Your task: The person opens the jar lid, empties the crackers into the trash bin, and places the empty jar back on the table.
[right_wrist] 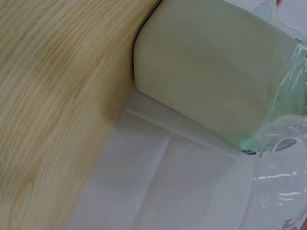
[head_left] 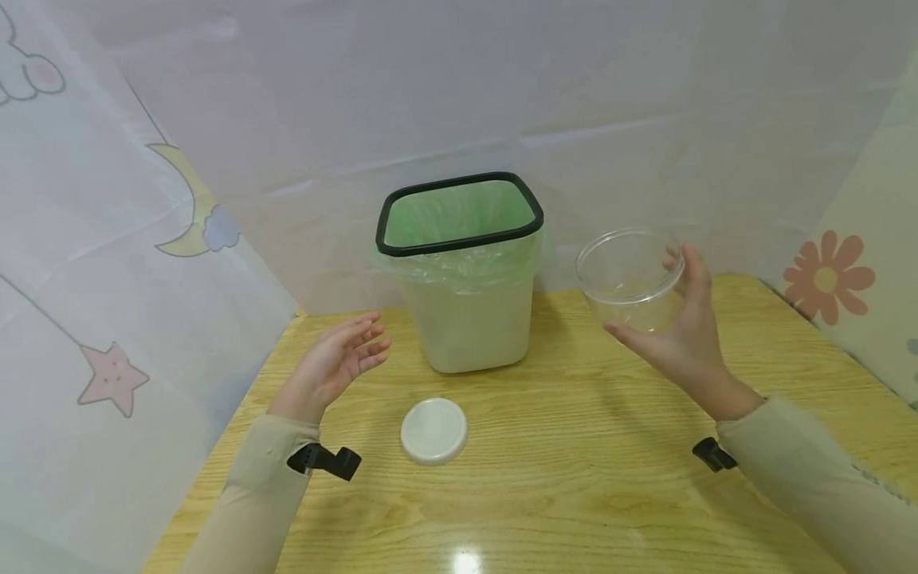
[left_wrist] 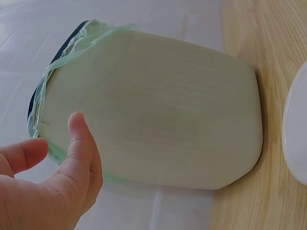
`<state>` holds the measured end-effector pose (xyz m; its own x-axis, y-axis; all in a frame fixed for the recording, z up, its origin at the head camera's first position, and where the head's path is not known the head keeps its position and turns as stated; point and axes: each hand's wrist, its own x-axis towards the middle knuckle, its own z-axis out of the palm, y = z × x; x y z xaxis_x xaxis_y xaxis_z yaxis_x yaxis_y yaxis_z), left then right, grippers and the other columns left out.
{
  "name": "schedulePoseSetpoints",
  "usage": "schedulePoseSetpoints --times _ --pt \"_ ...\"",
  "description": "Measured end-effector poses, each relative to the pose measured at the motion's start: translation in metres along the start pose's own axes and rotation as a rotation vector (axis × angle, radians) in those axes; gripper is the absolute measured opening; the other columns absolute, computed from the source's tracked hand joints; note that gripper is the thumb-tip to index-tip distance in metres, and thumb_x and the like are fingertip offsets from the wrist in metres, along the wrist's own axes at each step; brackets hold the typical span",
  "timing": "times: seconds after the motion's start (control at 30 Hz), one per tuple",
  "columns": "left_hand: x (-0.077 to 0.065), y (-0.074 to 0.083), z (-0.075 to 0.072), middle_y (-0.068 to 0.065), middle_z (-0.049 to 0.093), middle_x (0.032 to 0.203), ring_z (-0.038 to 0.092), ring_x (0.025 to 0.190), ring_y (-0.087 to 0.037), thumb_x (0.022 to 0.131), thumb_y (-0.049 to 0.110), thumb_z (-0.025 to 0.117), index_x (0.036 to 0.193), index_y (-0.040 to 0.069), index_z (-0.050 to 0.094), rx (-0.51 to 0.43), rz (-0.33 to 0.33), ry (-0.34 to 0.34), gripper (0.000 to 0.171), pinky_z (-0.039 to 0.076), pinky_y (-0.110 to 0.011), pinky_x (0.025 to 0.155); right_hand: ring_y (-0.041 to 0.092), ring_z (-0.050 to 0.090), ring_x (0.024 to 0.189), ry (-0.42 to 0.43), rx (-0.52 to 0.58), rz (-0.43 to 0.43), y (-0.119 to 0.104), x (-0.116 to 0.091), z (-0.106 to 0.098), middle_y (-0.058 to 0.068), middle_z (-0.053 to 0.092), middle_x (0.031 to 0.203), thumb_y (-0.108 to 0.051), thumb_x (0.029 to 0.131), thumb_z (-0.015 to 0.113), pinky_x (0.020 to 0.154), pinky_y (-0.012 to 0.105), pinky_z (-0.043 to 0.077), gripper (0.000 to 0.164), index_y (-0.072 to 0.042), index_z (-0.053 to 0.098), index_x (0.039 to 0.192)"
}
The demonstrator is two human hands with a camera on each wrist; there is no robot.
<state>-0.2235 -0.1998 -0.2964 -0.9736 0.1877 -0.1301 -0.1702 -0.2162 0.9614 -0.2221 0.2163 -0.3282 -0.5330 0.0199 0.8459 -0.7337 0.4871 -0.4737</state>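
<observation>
In the head view my right hand grips a clear plastic bowl by its side, thumb at the front and fingers behind, raised above the table. Part of the same bowl shows at the right edge of the right wrist view, where the hand is nearly out of frame. My left hand hovers left of the trash can with relaxed fingers and holds nothing. A round white lid lies on the table in front of the can, to the right of the left forearm.
A green plastic bag lines the trash can under its black rim. The can stands near the back edge of the wooden table. Printed cloth hangs behind and at both sides.
</observation>
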Motion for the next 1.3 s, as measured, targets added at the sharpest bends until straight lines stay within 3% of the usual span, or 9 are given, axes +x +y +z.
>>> schedulePoseSetpoints --times 0.2,0.37,0.53,0.8,1.3 --pt "-0.002 -0.003 -0.001 -0.002 0.052 0.103 0.061 0.089 -0.012 0.107 0.015 0.035 0.151 -0.005 0.020 0.020 0.003 -0.018 0.050 0.052 -0.023 0.081 0.017 0.038 0.130 0.023 0.018 -0.016 0.003 -0.006 0.003 0.022 0.034 0.145 -0.072 0.065 0.073 0.107 0.028 0.031 0.124 0.008 0.018 0.143" --pt "-0.003 -0.005 -0.001 -0.002 0.050 0.106 0.061 0.091 -0.012 0.107 0.016 0.035 0.151 -0.005 0.019 0.051 0.006 -0.024 0.051 0.052 -0.023 0.083 0.006 0.036 0.128 -0.010 0.054 0.003 0.006 -0.015 0.004 0.023 0.035 0.143 -0.072 0.064 0.072 0.104 0.021 0.029 0.126 0.007 0.017 0.145" --pt "-0.004 -0.006 -0.001 -0.002 0.051 0.106 0.061 0.090 -0.011 0.107 0.015 0.036 0.151 -0.005 0.018 0.051 0.005 -0.026 0.052 0.052 -0.024 0.083 0.005 0.034 0.129 -0.041 0.063 0.015 0.006 -0.021 0.004 0.018 0.033 0.147 -0.072 0.065 0.072 0.104 0.020 0.028 0.125 0.005 0.016 0.147" --pt "-0.005 -0.009 -0.002 0.000 0.052 0.102 0.061 0.090 -0.011 0.107 0.014 0.035 0.152 -0.005 0.017 0.058 -0.005 -0.031 0.052 0.052 -0.023 0.083 0.011 0.035 0.129 -0.054 0.092 0.011 0.003 -0.026 0.005 -0.002 0.032 0.146 -0.067 0.069 0.072 0.105 0.020 0.029 0.121 0.005 0.014 0.147" --pt "-0.008 -0.013 -0.003 -0.001 0.051 0.105 0.059 0.095 -0.014 0.107 0.016 0.035 0.152 -0.003 0.018 0.076 -0.024 -0.028 0.052 0.051 -0.024 0.084 0.006 0.034 0.130 -0.102 0.105 0.003 0.004 -0.040 0.008 -0.011 0.031 0.147 -0.066 0.070 0.072 0.103 0.020 0.028 0.120 0.005 0.015 0.148"
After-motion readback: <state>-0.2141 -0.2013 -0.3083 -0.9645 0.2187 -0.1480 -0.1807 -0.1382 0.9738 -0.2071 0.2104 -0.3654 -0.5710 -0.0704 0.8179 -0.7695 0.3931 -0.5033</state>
